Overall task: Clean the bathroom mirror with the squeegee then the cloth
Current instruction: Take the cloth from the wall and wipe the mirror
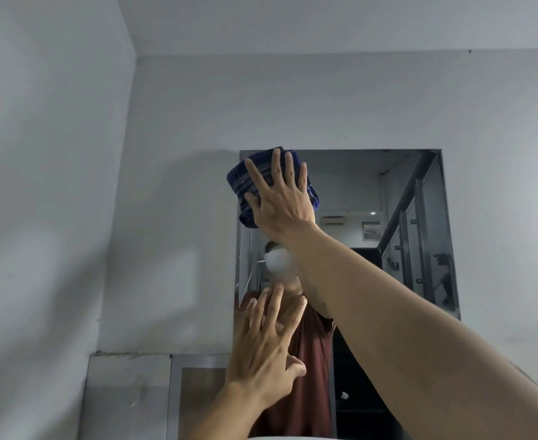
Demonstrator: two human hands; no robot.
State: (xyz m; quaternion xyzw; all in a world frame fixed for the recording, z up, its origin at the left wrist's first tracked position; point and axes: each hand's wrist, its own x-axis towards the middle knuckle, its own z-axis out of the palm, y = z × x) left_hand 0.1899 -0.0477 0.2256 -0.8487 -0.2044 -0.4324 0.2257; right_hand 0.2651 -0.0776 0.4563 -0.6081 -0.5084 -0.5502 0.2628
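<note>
The bathroom mirror (388,192) is set in the pale wall ahead, a little right of centre. My right hand (280,201) presses a folded dark blue striped cloth (245,182) flat against the mirror's top left corner, fingers spread over it. My left hand (267,347) is lower, fingers apart, palm flat against or very close to the glass near its left edge, holding nothing. The squeegee is not in view. The mirror reflects a person in a dark red shirt.
A pale side wall (45,185) stands close on the left. Below the mirror's left side is a metal-framed panel (134,392). The mirror reflects a dark glass railing (416,236) and a room behind.
</note>
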